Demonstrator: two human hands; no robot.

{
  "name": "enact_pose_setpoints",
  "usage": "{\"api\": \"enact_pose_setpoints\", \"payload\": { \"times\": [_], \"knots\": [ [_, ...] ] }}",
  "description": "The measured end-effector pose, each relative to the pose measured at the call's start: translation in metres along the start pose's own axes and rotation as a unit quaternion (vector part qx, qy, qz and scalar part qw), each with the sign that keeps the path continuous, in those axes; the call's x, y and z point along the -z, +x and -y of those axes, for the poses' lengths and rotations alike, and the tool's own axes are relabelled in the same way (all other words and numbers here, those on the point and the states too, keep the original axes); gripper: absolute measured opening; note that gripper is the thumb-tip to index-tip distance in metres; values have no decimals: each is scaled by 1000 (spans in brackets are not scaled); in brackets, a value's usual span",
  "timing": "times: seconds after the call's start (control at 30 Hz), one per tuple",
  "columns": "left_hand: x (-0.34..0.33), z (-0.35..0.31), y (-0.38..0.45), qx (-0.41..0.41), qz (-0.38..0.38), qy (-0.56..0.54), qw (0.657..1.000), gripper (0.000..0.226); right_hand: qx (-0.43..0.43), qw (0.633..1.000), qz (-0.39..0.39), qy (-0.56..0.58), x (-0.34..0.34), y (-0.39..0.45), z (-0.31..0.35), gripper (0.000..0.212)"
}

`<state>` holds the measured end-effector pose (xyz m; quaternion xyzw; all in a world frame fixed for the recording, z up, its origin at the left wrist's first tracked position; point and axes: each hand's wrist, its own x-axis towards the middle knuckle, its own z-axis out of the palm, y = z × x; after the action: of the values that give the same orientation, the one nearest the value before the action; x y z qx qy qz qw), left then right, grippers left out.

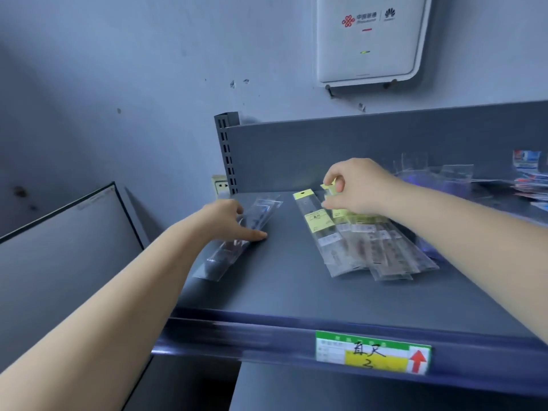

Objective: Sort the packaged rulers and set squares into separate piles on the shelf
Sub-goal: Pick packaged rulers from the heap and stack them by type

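Grey metal shelf [284, 292] against a blue-grey wall, white router box [370, 40] mounted above. Under the left hand [228, 221], a small pile of clear packets [234, 241], angled toward the shelf's left edge; fingers lying flat on it, thumb stretched along the packet's side, grip released. Under the right hand [355, 188], a fanned pile of yellow-headed ruler packets [364, 241], fingers pinching one yellow header [332, 188] at the pile's far end. Between the two grips, bare shelf. Nearer than both, open shelf up to the front lip with its green price tag [373, 351]. Beyond the right grip, blurred clear packets [439, 179], contents unreadable.
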<state>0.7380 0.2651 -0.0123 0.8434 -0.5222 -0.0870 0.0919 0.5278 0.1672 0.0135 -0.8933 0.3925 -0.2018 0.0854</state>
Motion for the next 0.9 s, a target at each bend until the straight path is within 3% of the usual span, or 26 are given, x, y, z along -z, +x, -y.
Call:
{"api": "enact_pose_setpoints", "payload": {
  "times": [0.13, 0.23, 0.37, 0.5, 0.63, 0.77, 0.9],
  "knots": [
    [3, 21, 2, 33, -4, -6, 999, 72, 14, 995, 58, 82, -20, 6, 35, 31],
    [8, 37, 2, 56, -10, -3, 998, 49, 10, 990, 79, 113, -32, 11, 52, 27],
    [9, 57, -3, 77, -8, -95, 992, 43, -8, 985, 99, 141, -44, 17, 67, 26],
    [17, 69, -4, 67, -68, -153, 984, 37, -36, 974, 100, 202, -52, 20, 74, 25],
    [25, 61, -7, 40, -97, -320, 942, 32, -89, 925, 80, 361, -51, 23, 76, 33],
    [28, 35, -11, -19, -66, -459, 886, 30, -117, 859, 73, 494, -39, 23, 75, 36],
    [31, 6, -14, -51, -19, -505, 861, 22, -133, 819, 27, 557, -23, 20, 62, 6]
  ]
}}
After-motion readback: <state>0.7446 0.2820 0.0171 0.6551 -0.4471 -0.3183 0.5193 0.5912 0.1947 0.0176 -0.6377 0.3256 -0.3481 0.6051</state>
